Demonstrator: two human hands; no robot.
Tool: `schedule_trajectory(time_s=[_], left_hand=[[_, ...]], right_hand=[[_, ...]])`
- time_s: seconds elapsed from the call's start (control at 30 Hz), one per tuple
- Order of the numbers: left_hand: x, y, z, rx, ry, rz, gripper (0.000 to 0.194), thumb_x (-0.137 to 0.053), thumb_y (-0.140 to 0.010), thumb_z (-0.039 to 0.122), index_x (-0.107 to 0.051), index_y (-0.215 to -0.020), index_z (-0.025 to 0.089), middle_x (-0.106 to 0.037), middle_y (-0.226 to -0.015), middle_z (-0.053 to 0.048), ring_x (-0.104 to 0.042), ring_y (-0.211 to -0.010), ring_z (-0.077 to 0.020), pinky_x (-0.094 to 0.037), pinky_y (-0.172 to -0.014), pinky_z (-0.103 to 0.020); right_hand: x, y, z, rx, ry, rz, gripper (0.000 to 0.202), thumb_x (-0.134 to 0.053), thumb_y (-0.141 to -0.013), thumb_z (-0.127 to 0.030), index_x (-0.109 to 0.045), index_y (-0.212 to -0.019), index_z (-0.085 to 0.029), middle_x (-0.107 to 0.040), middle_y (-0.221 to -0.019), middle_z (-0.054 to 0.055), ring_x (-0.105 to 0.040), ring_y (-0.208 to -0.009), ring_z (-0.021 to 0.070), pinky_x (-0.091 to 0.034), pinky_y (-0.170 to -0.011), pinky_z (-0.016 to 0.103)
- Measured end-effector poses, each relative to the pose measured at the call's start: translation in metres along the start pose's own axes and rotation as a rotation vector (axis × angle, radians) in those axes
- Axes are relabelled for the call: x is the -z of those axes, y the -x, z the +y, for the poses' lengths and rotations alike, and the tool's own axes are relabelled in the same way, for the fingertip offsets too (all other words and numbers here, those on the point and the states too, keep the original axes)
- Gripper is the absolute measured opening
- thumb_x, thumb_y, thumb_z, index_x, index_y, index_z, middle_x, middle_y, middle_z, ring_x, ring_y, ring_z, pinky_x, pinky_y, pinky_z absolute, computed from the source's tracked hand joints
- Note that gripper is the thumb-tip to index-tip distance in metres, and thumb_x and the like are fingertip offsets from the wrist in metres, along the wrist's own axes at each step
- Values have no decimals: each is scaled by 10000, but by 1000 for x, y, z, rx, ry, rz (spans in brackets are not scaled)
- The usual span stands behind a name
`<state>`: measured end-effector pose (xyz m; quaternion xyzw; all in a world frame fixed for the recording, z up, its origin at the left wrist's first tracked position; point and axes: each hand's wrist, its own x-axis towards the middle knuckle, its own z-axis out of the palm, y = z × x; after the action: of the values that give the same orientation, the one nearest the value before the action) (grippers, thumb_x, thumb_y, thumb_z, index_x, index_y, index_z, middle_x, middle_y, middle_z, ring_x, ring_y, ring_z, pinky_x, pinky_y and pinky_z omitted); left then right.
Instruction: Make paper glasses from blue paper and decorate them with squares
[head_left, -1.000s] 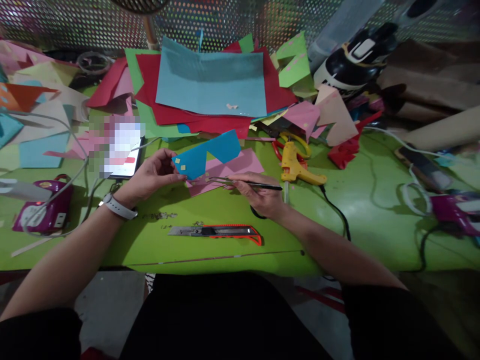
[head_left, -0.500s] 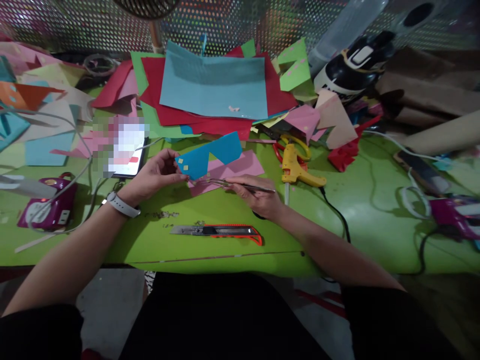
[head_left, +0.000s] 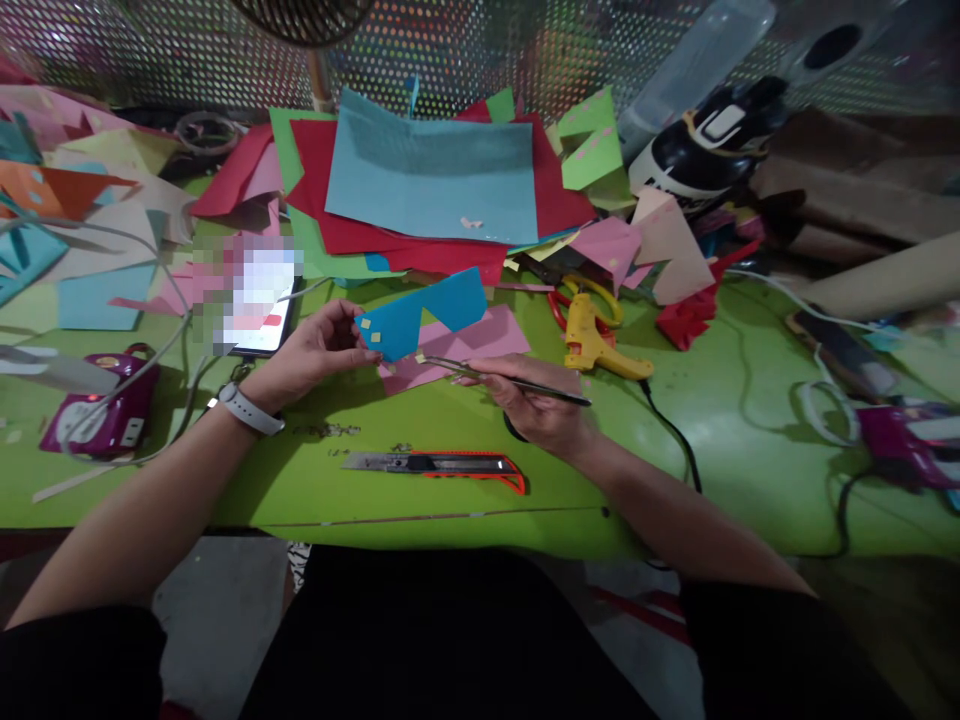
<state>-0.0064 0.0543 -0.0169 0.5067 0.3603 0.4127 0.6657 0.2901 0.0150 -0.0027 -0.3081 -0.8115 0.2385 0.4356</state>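
My left hand pinches the left end of a blue piece of paper with a notch cut in its lower edge. Small pale yellow squares sit on that paper near my fingers. In my right hand is a pair of tweezers, closed in my fingers and pointing left. Their tips meet a small yellow square at the blue paper's lower edge; whether it touches the paper I cannot tell. Beneath lies a pink sheet. An orange-edged utility knife rests nearer to me.
A yellow glue gun and yellow-and-red scissors lie to the right. A phone is left of my hand. Stacked coloured sheets fill the back, with a black-and-white bottle to their right. Cables cross both sides.
The tweezers' tips now show a yellow square at the blue paper's lower edge. My right hand has shifted slightly right and down. My left hand keeps its hold on the paper.
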Motion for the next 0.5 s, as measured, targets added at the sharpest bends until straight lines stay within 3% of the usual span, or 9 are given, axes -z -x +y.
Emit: schedule_trajectory(time_s=[0.27, 0.5], left_hand=[[-3, 4, 3, -23, -3, -12, 409, -855, -723, 145, -566, -1009, 186, -657, -875, 12, -665, -797, -122, -568, -792, -275], [-3, 6, 3, 1, 12, -23, 393, -830, -737, 132, -551, -1009, 181, -644, -854, 18, -658, -802, -120, -563, -801, -282]], right_hand=[[-6, -22, -18, 107, 26, -73, 278, -591, -982, -222, -690, -1234, -285, -797, -1016, 34, -766, -886, 178, -632, -752, 307], [-20, -26, -13, 179, 67, 3, 303, -603, -975, -205, -678, -1250, -308, -800, -999, 19, -765, -829, 169, -633, -717, 299]])
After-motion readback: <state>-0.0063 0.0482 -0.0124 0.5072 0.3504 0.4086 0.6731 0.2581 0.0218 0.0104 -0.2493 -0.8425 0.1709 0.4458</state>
